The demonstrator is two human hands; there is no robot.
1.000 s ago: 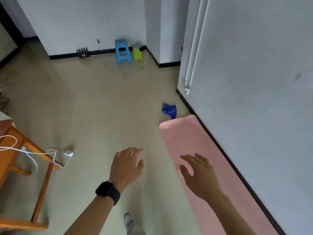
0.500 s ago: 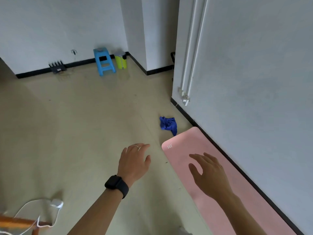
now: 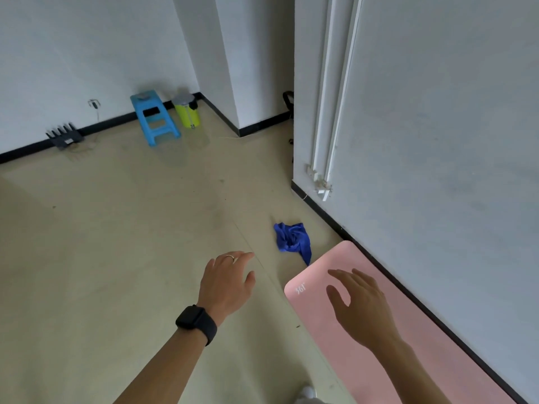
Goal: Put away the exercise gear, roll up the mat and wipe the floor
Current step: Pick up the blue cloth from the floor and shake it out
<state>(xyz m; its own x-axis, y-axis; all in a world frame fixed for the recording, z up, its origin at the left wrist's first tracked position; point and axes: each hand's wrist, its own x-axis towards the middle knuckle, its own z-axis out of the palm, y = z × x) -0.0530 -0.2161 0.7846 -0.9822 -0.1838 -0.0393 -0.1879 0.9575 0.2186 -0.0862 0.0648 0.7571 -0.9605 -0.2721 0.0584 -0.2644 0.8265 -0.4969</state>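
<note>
As no loose exercise gear shows in view, the step in hand is judged to be the mat roll, not yet begun.

Item: pink exercise mat (image 3: 431, 345), flat and unrolled on the floor (image 3: 145, 243), at 4 o'clock in view, one long edge along the black baseboard (image 3: 322, 212). Long axis: 5 o'clock to 11 o'clock. The rounded, logo-marked short end points to 11 o'clock; the other end runs out of frame.

Left hand (image 3: 227, 282): fingers relaxed and spread, empty, over bare floor at 9 o'clock of the mat end. Wears smartwatch (image 3: 197, 323) and ring (image 3: 230, 257).

Right hand (image 3: 361, 307): fingers spread, empty, above the mat end; contact cannot be told.

Blue cloth (image 3: 293, 239): crumpled, at 11 o'clock of the mat end, just beside or touching it.

Next move calls for: both hands down on the short end, edge lifted, rolled squarely toward 5 o'clock; cloth kept for the floor.
</note>
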